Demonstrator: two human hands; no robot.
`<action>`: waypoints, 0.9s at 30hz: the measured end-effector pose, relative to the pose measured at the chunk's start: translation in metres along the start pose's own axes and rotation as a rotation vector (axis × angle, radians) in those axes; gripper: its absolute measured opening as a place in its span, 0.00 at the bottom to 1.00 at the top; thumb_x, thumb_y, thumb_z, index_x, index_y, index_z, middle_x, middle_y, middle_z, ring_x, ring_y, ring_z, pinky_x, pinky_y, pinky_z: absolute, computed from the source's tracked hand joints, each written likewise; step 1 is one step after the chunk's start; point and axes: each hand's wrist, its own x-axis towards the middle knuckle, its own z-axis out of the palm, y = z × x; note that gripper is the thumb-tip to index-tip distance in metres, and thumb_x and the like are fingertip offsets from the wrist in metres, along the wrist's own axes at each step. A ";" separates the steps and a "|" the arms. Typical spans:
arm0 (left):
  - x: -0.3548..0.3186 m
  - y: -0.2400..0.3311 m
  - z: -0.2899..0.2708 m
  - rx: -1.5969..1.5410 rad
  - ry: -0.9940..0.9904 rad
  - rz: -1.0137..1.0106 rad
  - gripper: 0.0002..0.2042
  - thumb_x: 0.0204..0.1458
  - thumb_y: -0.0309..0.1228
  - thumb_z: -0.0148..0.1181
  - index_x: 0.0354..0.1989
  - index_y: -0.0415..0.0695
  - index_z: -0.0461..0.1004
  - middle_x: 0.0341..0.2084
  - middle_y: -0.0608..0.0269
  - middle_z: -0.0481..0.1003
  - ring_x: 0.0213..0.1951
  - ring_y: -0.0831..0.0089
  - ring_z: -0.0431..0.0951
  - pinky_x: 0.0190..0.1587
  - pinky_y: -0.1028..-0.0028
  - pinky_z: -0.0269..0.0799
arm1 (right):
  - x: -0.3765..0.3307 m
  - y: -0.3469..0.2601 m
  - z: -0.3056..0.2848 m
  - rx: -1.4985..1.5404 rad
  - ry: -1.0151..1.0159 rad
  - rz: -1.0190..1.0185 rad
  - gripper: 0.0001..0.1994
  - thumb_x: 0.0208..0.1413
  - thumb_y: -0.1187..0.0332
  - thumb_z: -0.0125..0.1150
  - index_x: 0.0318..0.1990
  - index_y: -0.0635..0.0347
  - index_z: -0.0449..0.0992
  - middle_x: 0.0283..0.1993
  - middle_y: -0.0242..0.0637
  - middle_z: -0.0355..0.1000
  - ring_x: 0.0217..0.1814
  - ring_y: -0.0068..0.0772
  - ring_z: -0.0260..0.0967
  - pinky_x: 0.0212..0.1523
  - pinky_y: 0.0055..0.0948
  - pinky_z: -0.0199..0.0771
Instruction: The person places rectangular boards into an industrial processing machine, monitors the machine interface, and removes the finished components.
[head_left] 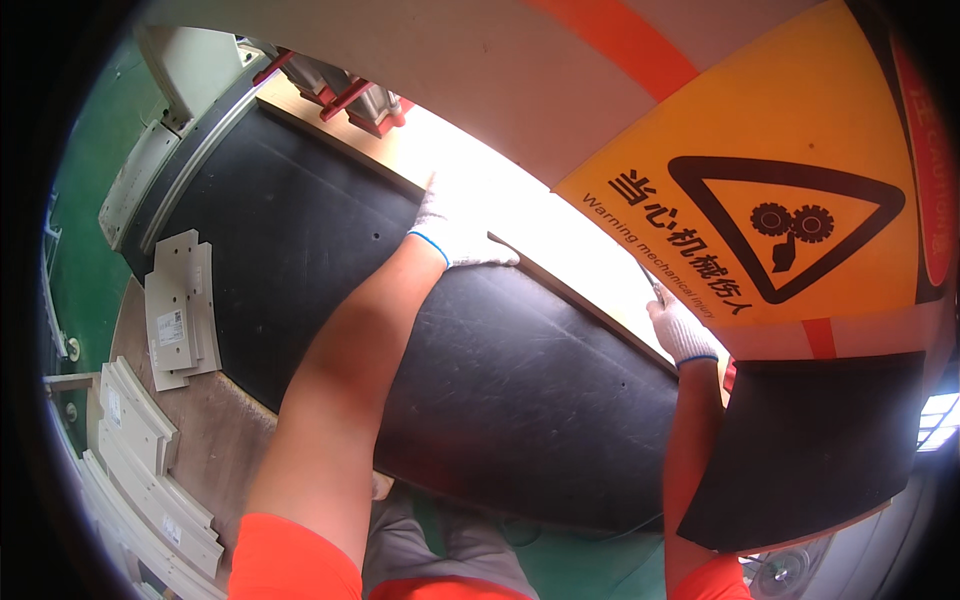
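My left hand [452, 232], in a white knit glove with a blue cuff, lies across the near edge of a brightly lit pale board [385, 150] on the black work surface [330, 230]. Its thumb is stretched out to the right and the fingers reach forward, washed out by glare. Farther right, my gloved right hand [683, 330] is closed at the board's right part, beneath the machine's overhang. A thin dark piece shows at its fingertips, too small to name.
A machine cover with a yellow warning sign [740, 190] overhangs the right. Red-and-grey clamps [350, 95] stand at the back left. Pale drilled panels [178, 315] lie on a brown table at left, with more stacked panels [150, 480] below. A black flap [810, 450] hangs at right.
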 end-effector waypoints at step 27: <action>-0.042 0.077 0.056 -0.277 0.292 -0.463 0.57 0.54 0.64 0.69 0.79 0.31 0.52 0.78 0.25 0.50 0.81 0.35 0.48 0.82 0.42 0.42 | -0.069 0.076 0.132 0.528 0.323 0.268 0.25 0.57 0.50 0.75 0.50 0.64 0.80 0.44 0.50 0.81 0.47 0.52 0.78 0.54 0.45 0.77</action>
